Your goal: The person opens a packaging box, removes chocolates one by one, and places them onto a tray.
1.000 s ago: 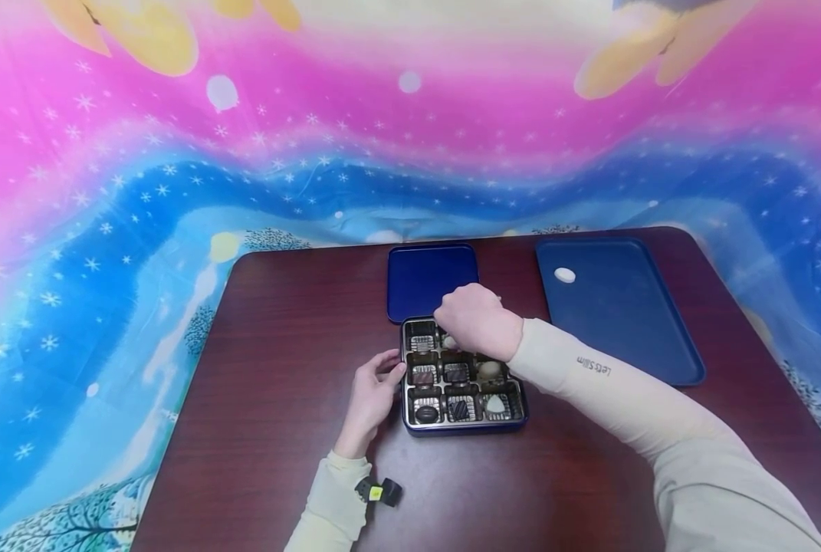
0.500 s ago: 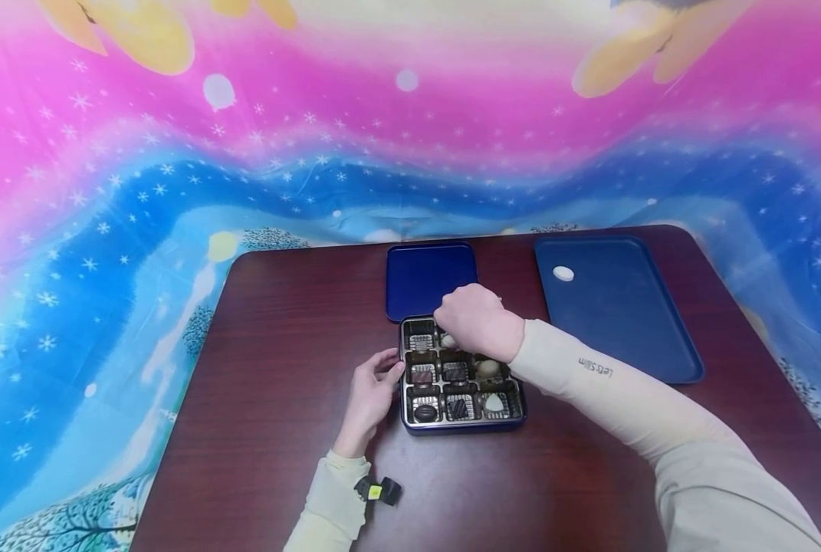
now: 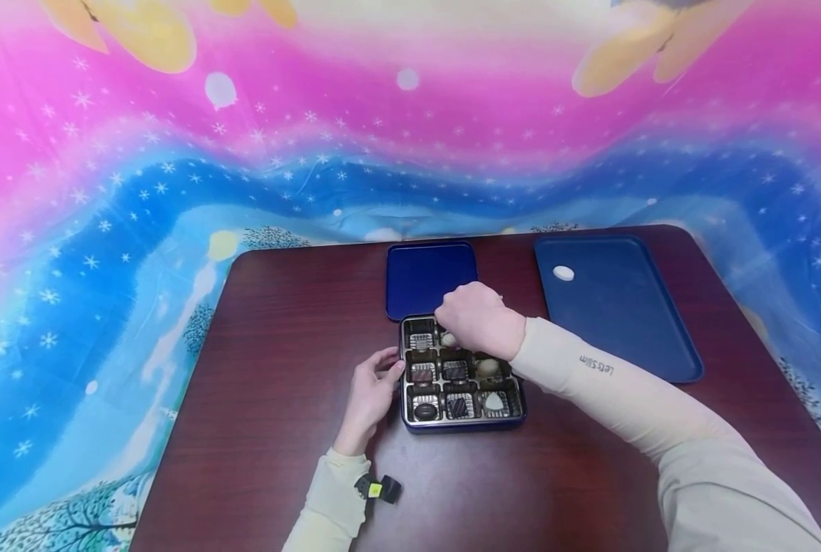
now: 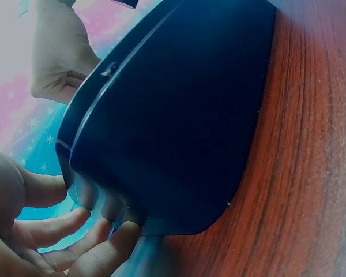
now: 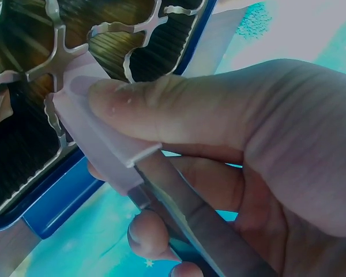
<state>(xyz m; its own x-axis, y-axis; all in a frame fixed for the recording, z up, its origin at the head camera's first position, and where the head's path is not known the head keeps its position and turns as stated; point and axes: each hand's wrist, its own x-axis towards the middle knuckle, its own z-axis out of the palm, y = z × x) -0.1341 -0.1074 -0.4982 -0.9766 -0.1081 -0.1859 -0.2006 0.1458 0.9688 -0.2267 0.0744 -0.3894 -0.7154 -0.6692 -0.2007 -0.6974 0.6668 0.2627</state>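
A dark blue tin (image 3: pixel 464 428) with a divided insert sits mid-table, holding several chocolates. Among them are a dark oval chocolate (image 3: pixel 426 412), a dark striped one (image 3: pixel 459 407), a white drop-shaped one (image 3: pixel 494 402) and a tan round one (image 3: pixel 487 369). My left hand (image 3: pixel 371 391) touches the tin's left side; fingertips (image 4: pixel 127 234) press its wall and the thumb (image 4: pixel 46 190) meets the rim. Over the back row, my right hand (image 3: pixel 477 316) grips small tongs (image 5: pixel 95 118) with pale tips, pointed into the insert. It partly hides a pale chocolate (image 3: pixel 448 340).
Behind the tin lies a blue lid (image 3: pixel 429 277), close to its back edge. A larger blue tray (image 3: pixel 617 307) is at the back right, with a white oval piece (image 3: pixel 563 273) on it. The dark wooden table (image 3: pixel 286 345) ends at a printed backdrop (image 3: pixel 355 184).
Hardly anything moves. My right hand stays over the tin's back row, shifting very slightly, and my left hand keeps its place at the tin's side.
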